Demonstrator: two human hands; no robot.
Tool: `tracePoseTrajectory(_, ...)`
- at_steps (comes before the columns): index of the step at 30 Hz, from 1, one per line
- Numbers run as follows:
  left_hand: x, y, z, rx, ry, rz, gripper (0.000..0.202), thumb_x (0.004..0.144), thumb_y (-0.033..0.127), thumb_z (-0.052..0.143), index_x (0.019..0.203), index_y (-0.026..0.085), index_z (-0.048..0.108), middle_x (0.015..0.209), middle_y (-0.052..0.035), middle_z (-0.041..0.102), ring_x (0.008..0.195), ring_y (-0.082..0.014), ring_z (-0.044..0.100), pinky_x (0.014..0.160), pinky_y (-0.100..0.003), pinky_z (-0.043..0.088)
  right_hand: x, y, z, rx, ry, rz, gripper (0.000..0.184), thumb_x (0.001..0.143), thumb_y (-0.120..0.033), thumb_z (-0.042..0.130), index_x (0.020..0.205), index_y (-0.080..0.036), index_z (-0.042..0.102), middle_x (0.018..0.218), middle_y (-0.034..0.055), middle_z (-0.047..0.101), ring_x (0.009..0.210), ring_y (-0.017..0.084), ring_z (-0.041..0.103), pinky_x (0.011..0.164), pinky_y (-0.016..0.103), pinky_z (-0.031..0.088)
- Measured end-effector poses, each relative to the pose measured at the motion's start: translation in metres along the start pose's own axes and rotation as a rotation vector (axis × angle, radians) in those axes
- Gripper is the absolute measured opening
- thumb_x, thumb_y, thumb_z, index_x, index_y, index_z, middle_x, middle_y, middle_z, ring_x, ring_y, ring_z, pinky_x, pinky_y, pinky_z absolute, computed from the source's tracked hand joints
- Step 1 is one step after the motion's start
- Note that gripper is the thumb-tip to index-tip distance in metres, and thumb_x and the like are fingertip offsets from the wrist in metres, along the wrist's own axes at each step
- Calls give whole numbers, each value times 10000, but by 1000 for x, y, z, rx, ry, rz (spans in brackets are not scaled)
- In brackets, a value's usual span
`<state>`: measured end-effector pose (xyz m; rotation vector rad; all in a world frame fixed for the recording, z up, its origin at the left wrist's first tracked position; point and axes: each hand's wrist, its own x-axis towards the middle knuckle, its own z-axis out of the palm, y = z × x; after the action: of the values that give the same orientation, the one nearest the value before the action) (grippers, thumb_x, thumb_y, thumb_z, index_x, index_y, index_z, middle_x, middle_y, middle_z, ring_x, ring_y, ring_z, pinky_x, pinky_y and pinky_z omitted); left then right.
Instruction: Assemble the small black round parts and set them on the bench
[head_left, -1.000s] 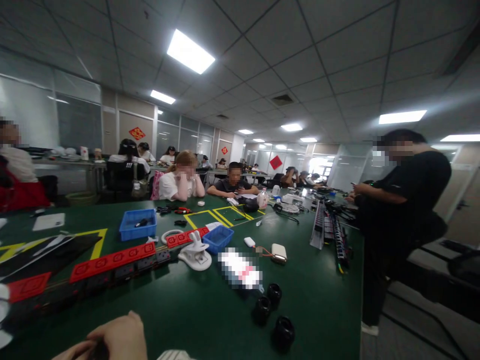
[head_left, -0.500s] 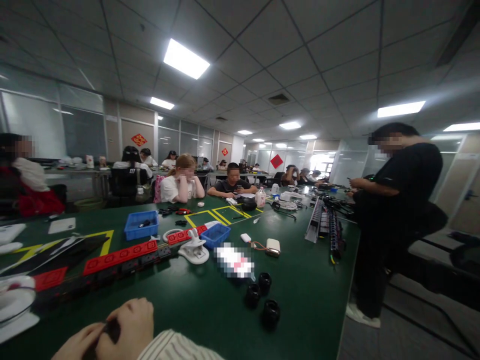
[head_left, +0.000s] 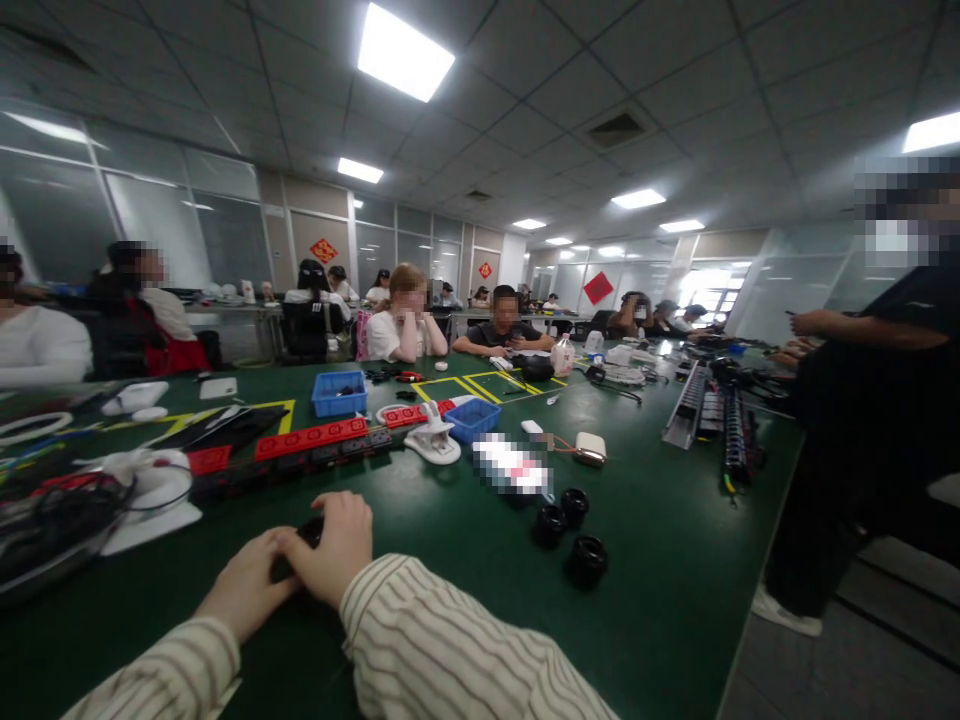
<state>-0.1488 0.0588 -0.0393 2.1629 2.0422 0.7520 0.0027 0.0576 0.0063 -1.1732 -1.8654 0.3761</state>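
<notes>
My left hand (head_left: 251,578) and my right hand (head_left: 339,545) meet above the green table (head_left: 465,540) in the lower left. Both are curled around a small dark object (head_left: 310,531), mostly hidden by my fingers, so its kind is not clear. To the right of my hands lie three black round hollow pieces (head_left: 586,561), close together on the tabletop. Just beyond my hands runs a row of red-topped socket strips (head_left: 311,440) with black undersides. A white clip-like stand (head_left: 433,436) stands at its right end.
Two blue trays (head_left: 339,394) (head_left: 471,420) lie past the strips. Black cables (head_left: 60,540) and a white device (head_left: 154,485) are at the left. A cream case (head_left: 590,449) and metal channel (head_left: 685,405) lie to the right. Someone in black (head_left: 862,400) stands at the right edge; others sit opposite.
The view has shifted, so the table's things sit higher and farther right. Both my hands and striped sleeves now show more fully, still together around the dark object.
</notes>
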Motion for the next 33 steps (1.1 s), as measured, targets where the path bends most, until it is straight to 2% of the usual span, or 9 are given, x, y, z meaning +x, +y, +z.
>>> tracePoseTrajectory(4, -1, -1, -1, -40, -41, 26, 444, 615, 342, 485, 990, 134, 601, 1103, -111, 586, 1050, -263, 525, 937, -365, 404, 3, 1, 2, -25, -51, 13, 260, 712, -441, 604, 821, -206, 590, 872, 30, 548, 898, 192, 486, 792, 333, 391)
tracePoseTrajectory(8, -2, -1, -1, -30, -46, 42, 388, 625, 308, 493, 969, 181, 621, 1109, -82, 583, 1061, -256, 515, 937, -364, 399, 4, 1, 3, -9, -109, -93, 114, 724, -258, 580, 825, -225, 622, 858, -5, 588, 902, 149, 492, 841, 297, 357)
tracePoseTrajectory(11, -2, 0, -1, -13, -57, 47, 397, 623, 290, 503, 982, 175, 626, 1128, -85, 575, 1083, -257, 500, 954, -367, 382, 1, -1, 0, 14, -143, -206, 168, 722, -134, 524, 809, -235, 626, 842, -44, 620, 941, 127, 487, 982, 327, 234)
tracePoseTrajectory(14, -2, 2, -1, 5, -72, 33, 414, 632, 271, 507, 1014, 156, 615, 1145, -94, 566, 1088, -252, 495, 961, -362, 375, -2, -5, -3, 30, -70, -214, 223, 732, -177, 529, 929, -253, 601, 950, -36, 612, 1038, 159, 442, 1040, 396, 122)
tracePoseTrajectory(17, -4, 6, -4, 7, -89, 3, 425, 639, 242, 508, 1041, 137, 594, 1158, -108, 552, 1098, -246, 486, 969, -355, 363, -5, -8, -5, -6, 2, -180, 314, 722, -282, 571, 1030, -223, 554, 1013, 14, 566, 1036, 185, 434, 1032, 409, 162)
tracePoseTrajectory(23, -9, 18, -14, -106, -58, 15, 511, 666, 284, 491, 1161, 160, 482, 1197, -97, 514, 1110, -230, 476, 977, -343, 357, -6, -8, -4, -59, 14, -103, 322, 700, -371, 615, 955, -185, 547, 940, 40, 531, 941, 192, 460, 859, 338, 357)
tracePoseTrajectory(27, -7, 21, -16, -100, -76, -3, 453, 642, 253, 479, 1078, 142, 527, 1148, -103, 537, 1070, -234, 496, 951, -331, 375, -4, -6, -2, -93, -43, -101, 265, 727, -387, 593, 901, -190, 562, 905, 39, 538, 913, 190, 469, 827, 332, 358)
tracePoseTrajectory(30, -5, 19, -15, -93, -74, 5, 449, 616, 248, 489, 1046, 136, 549, 1125, -99, 555, 1065, -234, 500, 954, -320, 374, -2, -6, -1, -107, -85, -134, 167, 756, -322, 552, 870, -202, 573, 886, 22, 568, 894, 174, 478, 822, 322, 353)
tracePoseTrajectory(33, -4, 17, -15, -107, -68, 34, 427, 609, 238, 485, 1020, 163, 574, 1100, -71, 579, 1044, -223, 522, 931, -299, 397, -1, -6, -1, -106, -124, -196, 91, 742, -240, 529, 811, -204, 577, 841, -8, 598, 884, 150, 491, 907, 343, 304)
